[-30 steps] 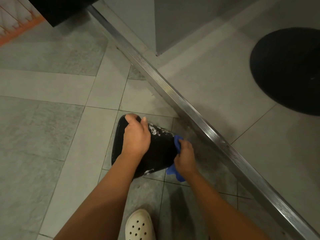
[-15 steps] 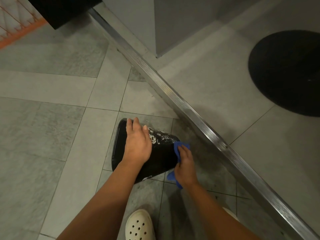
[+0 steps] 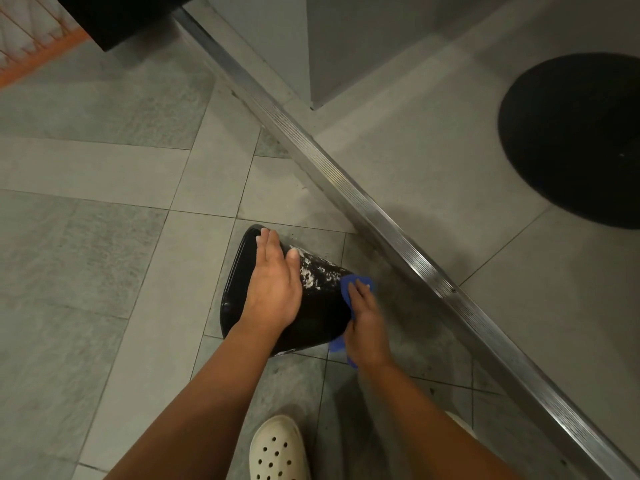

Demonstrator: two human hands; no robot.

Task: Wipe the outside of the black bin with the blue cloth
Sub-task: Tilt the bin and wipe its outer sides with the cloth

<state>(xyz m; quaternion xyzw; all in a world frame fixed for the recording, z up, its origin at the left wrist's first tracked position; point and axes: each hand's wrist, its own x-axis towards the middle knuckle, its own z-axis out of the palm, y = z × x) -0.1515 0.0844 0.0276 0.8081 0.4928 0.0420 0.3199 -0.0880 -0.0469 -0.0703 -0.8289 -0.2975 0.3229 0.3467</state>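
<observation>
The black bin [image 3: 320, 308] lies on its side on the grey tiled floor, its rim pointing left and its base to the right. White foamy patches cover its upper side. My left hand [image 3: 273, 289] rests flat on top of the bin with the fingers stretched toward the rim, steadying it. My right hand [image 3: 365, 327] presses the blue cloth [image 3: 348, 287] against the bin's right end. Part of the cloth hangs out below the hand.
A ribbed metal threshold strip [image 3: 381, 216] runs diagonally just right of the bin. Beyond it lies a round black mat [image 3: 575, 140]. A grey wall corner [image 3: 311, 64] and a dark cabinet [image 3: 114, 15] stand at the top. My white clog [image 3: 278, 448] is below the bin.
My left hand has gone from curled over the bin's rim to lying flat with straight fingers. The right hand with the cloth has slid up along the bin's right end.
</observation>
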